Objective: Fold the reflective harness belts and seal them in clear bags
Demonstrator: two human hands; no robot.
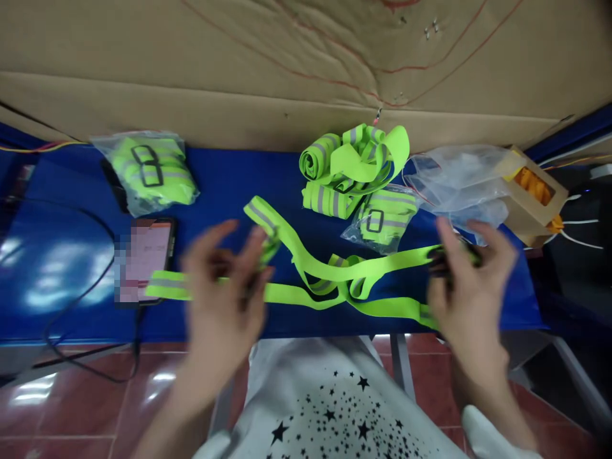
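Observation:
A neon-green reflective strap harness [335,280] lies spread across the blue table [71,255]. My left hand [224,293] is blurred by motion and pinches a grey-striped stretch of the strap near its left end. My right hand [466,284] grips the strap's right end, where a black buckle shows between the fingers. The middle of the strap is tangled in loops between both hands.
A pile of rolled green straps [351,166] and a bagged strap [382,220] lie behind. Another bagged strap [150,169] sits far left. A phone [146,255] with a cable lies left. Empty plastic bags [459,182] and a cardboard box [535,194] sit right. Cardboard sheet behind.

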